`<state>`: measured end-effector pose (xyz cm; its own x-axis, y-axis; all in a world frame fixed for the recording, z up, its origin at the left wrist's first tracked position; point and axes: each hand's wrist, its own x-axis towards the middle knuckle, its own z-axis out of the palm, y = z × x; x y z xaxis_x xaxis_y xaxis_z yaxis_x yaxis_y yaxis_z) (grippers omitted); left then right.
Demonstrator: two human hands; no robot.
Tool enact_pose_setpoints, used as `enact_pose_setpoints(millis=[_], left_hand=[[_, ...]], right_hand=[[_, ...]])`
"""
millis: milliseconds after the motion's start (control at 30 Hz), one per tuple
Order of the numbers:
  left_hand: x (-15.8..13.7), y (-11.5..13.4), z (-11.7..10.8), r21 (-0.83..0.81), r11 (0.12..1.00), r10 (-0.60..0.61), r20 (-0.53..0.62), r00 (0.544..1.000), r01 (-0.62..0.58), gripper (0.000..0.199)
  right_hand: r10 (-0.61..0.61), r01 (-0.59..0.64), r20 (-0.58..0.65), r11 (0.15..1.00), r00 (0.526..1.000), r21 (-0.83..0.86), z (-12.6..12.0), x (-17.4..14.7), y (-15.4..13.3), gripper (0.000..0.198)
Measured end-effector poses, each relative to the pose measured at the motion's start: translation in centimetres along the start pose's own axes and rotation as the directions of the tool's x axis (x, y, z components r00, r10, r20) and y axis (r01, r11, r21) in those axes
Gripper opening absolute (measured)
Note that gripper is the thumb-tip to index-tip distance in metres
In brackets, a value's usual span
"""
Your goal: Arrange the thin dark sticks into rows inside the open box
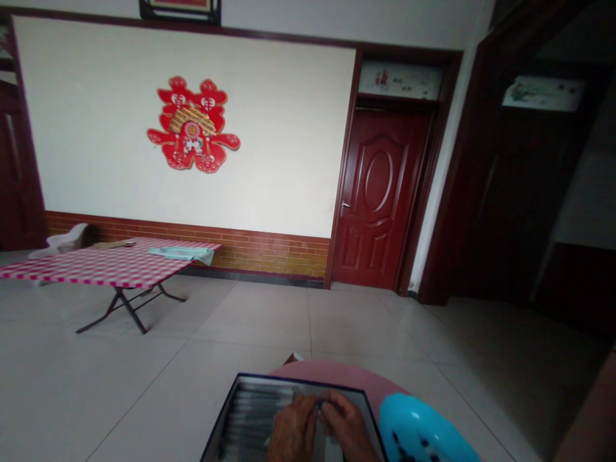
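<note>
My left hand [292, 428] and my right hand [347, 425] meet over a shallow dark-rimmed box [226, 410] at the bottom of the view. Both have their fingers bent and pinched together around a small dark piece [319, 405], too small to name. In the box's left part lie several slender grey-black strips [257, 410] in rows, blurred. A bright blue plastic dish [416, 417] is just right of the box, with several small black pieces in it. The lower parts of both hands run out of the frame.
Box and dish rest on a round pink tabletop [332, 370]. Further off to the left stands a folding table [110, 263] with a red-and-white checked cover and a pale green cloth [180, 253]. Behind it is a white chair [70, 237]. A dark red door [380, 192] is in the far wall.
</note>
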<state>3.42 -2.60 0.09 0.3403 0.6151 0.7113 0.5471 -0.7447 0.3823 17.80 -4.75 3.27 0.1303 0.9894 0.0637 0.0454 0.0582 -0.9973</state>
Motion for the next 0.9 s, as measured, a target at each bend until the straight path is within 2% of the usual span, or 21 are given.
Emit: enact_pose_setpoints(millis=[167, 333, 533, 733, 900], left_hand=[[0.0, 0.1, -0.2, 0.001, 1.000, 0.006, 0.022, 1.000, -0.006, 0.030], [-0.1, 0.0, -0.1, -0.022, 0.993, -0.110, 0.099, 0.989, 0.113, 0.022], [-0.1, -0.2, -0.1, 0.056, 0.998, -0.043, 0.066, 0.997, 0.039, 0.024], [0.4, 0.2, -0.7, 0.237, 0.971, -0.060, 0.100, 0.993, 0.035, 0.021], [0.8, 0.6, -1.0, 0.275, 0.962, -0.035, 0.126, 0.991, -0.001, 0.016]], right_hand=[[-0.038, 0.038, 0.004, 0.997, 0.999, -0.068, 0.0, 0.1, 0.5, 0.025], [-0.033, 0.033, -0.002, 0.992, 0.999, -0.123, -0.1, 0.3, 0.7, 0.027], [-0.033, 0.036, 0.020, 0.991, 0.999, -0.126, -0.3, 0.4, 1.0, 0.030], [-0.035, 0.040, 0.035, 0.988, 0.999, -0.148, -0.1, 0.1, 0.6, 0.029], [-0.155, 0.159, 0.038, 0.938, 0.987, -0.309, -0.1, 0.0, 1.7, 0.039]])
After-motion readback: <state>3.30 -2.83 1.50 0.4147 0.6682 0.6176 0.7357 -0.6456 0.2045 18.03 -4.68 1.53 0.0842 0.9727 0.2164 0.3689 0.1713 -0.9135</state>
